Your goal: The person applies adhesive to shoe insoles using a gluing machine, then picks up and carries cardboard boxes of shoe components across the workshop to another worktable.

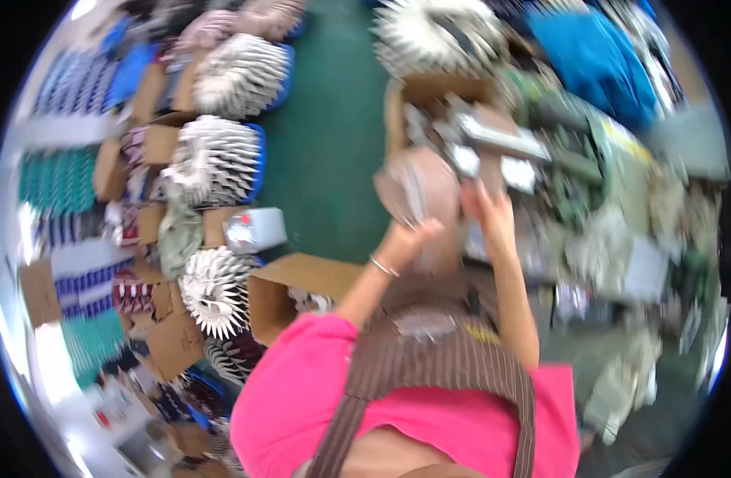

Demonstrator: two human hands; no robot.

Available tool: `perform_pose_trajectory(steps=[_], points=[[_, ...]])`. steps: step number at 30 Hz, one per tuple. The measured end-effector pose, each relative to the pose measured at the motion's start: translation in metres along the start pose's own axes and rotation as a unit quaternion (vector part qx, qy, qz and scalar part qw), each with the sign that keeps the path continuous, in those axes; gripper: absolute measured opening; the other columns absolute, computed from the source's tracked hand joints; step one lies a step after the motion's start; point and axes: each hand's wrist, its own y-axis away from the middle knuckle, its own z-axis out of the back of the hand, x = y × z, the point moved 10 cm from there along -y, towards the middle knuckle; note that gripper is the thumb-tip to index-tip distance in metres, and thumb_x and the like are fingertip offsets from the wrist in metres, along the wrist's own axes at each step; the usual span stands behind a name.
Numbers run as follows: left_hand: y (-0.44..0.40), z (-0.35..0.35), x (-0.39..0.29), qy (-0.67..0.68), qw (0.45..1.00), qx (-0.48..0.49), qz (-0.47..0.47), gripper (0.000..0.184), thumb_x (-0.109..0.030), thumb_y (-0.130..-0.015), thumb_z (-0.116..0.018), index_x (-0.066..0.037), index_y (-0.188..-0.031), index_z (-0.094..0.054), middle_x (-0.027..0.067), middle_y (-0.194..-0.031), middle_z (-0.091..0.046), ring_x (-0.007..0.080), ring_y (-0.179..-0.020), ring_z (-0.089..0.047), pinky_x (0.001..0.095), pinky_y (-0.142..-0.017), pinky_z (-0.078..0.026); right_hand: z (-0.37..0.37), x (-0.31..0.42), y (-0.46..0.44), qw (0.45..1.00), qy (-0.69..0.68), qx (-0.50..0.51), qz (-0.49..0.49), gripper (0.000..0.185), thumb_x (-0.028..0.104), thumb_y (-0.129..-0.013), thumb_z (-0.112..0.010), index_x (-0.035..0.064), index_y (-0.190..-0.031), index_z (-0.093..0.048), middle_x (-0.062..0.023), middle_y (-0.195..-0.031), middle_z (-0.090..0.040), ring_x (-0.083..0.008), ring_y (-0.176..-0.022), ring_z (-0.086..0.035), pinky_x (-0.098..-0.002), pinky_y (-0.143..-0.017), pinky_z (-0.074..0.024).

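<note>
On the near side of the far carton (441, 83): we have 1 pinkish-brown piece (435, 180) in our left hand (417, 236).
Left hand: thumb and fingers pinch the near edge of the piece, so it stretches forward from the grip toward the far carton.
Right hand: we hold this 1 (488, 211) nearer us than the far carton and to its right, fingers pointing forward; blur keeps us from telling whether they pinch anything.
Piece from hands: just ahead of the left hand and to the left of the right hand; of our 2 hands, the left is nearer, being in contact.
Long axis: we cannot tell it surely; the pale stripe runs roughly toward the far carton.
Look of the piece: flat, soft-looking, rounded at the sides, dusty pink-brown, smeared by blur.
White bar (509, 143): at the right of the far carton, lying crosswise beyond the right hand.
Near carton (306, 271): left of the far carton and closer to us.
Pale fanned stack (234, 76): left of the far carton, across the green surface (326, 135).
</note>
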Motion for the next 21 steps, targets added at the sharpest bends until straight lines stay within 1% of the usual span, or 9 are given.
perform_pose_trajectory(steps=[2, 5, 7, 10, 12, 16, 18, 20, 21], points=[[-0.007, -0.005, 0.004, -0.03, 0.999, -0.021, -0.024, 0.048, -0.016, -0.079, -0.071, 0.003, -0.119, -0.052, 0.0079, -0.114, -0.057, 0.0157, -0.103, -0.054, 0.0311, -0.088, -0.045, -0.03, -0.018, 0.027, 0.997, 0.037, 0.058, -0.046, 0.018, 0.018, -0.092, -0.055, 0.0019, -0.098, -0.059, 0.0021, -0.081, -0.057, -0.0057, -0.073, -0.049, -0.0224, -0.067, -0.0403], [0.002, -0.013, -0.028, -0.066, 0.993, -0.033, -0.089, 0.049, -0.018, -0.08, -0.069, 0.003, -0.12, -0.051, 0.0145, -0.118, -0.057, 0.0212, -0.111, -0.052, 0.0344, -0.095, -0.041, -0.039, -0.026, 0.046, 0.993, 0.0, 0.082, -0.079, 0.019, 0.01, -0.092, -0.053, 0.0001, -0.108, -0.055, 0.0023, -0.09, -0.056, -0.0053, -0.082, -0.05, -0.0216, -0.074, -0.0406], [0.006, -0.019, -0.038, -0.152, 0.982, -0.026, -0.108, 0.049, -0.019, -0.079, -0.069, 0.003, -0.12, -0.052, 0.0171, -0.12, -0.056, 0.0254, -0.113, -0.052, 0.0353, -0.097, -0.04, -0.035, -0.018, 0.045, 0.996, -0.002, 0.08, -0.041, 0.027, 0.006, -0.091, -0.054, -0.0024, -0.117, -0.051, -0.0044, -0.104, -0.061, -0.0093, -0.091, -0.056, -0.0234, -0.078, -0.0429], [0.005, -0.019, -0.035, -0.192, 0.969, -0.069, -0.139, 0.041, -0.018, -0.077, -0.07, 0.001, -0.111, -0.058, 0.0165, -0.11, -0.061, 0.0261, -0.106, -0.057, 0.0347, -0.09, -0.044, -0.018, -0.012, 0.045, 0.999, 0.008, 0.004, 0.043, 0.03, 0.002, -0.089, -0.056, -0.0023, -0.118, -0.052, -0.0063, -0.107, -0.062, -0.0108, -0.093, -0.057, -0.0247, -0.081, -0.0439], [0.003, -0.022, -0.032, -0.167, 0.973, -0.074, -0.143, 0.04, -0.019, -0.075, -0.073, 0.002, -0.107, -0.06, 0.014, -0.106, -0.064, 0.0227, -0.103, -0.059, 0.0332, -0.089, -0.045, -0.013, 0.001, 0.053, 0.992, -0.001, -0.059, 0.113, 0.03, 0.0, -0.087, -0.057, -0.0021, -0.117, -0.052, -0.0062, -0.106, -0.062, -0.0115, -0.094, -0.057, -0.0256, -0.081, -0.0442], [0.008, -0.013, -0.05, 0.004, 0.978, -0.105, -0.18, 0.042, -0.02, -0.077, -0.072, 0.003, -0.11, -0.059, 0.0088, -0.106, -0.063, 0.0175, -0.1, -0.056, 0.0312, -0.09, -0.044, 0.011, 0.018, 0.055, 0.989, 0.007, -0.051, 0.141, 0.031, 0.001, -0.086, -0.06, -0.0031, -0.116, -0.054, -0.0074, -0.107, -0.062, -0.0146, -0.095, -0.058, -0.0278, -0.083, -0.0446], [-0.002, -0.024, 0.003, 0.113, 0.992, 0.054, -0.007, 0.038, -0.023, -0.086, -0.064, 0.003, -0.113, -0.059, 0.0092, -0.108, -0.063, 0.016, -0.1, -0.057, 0.0304, -0.089, -0.045, 0.051, -0.013, 0.049, 0.989, -0.04, -0.052, 0.129, 0.025, 0.001, -0.083, -0.063, -0.0041, -0.107, -0.059, -0.008, -0.102, -0.064, -0.0147, -0.093, -0.058, -0.0286, -0.083, -0.0448], [0.002, -0.018, 0.01, 0.243, 0.964, 0.096, 0.043, 0.039, -0.028, -0.094, -0.049, 0.001, -0.119, -0.055, 0.0107, -0.11, -0.062, 0.0158, -0.098, -0.059, 0.0301, -0.088, -0.047, 0.092, -0.039, 0.055, 0.992, -0.016, -0.086, 0.091, 0.021, 0.001, -0.082, -0.065, -0.004, -0.102, -0.062, -0.0082, -0.1, -0.064, -0.0146, -0.092, -0.058, -0.0282, -0.083, -0.0447], [0.001, -0.011, 0.01, 0.282, 0.953, 0.057, 0.088, 0.039, -0.024, -0.092, -0.052, 0.003, -0.121, -0.051, 0.0122, -0.109, -0.061, 0.0187, -0.098, -0.06, 0.0315, -0.088, -0.048, 0.079, -0.034, 0.049, 0.99, -0.004, -0.121, 0.069, 0.02, 0.001, -0.081, -0.065, -0.0036, -0.101, -0.063, -0.0083, -0.1, -0.065, -0.0145, -0.092, -0.058, -0.0276, -0.083, -0.0445]])
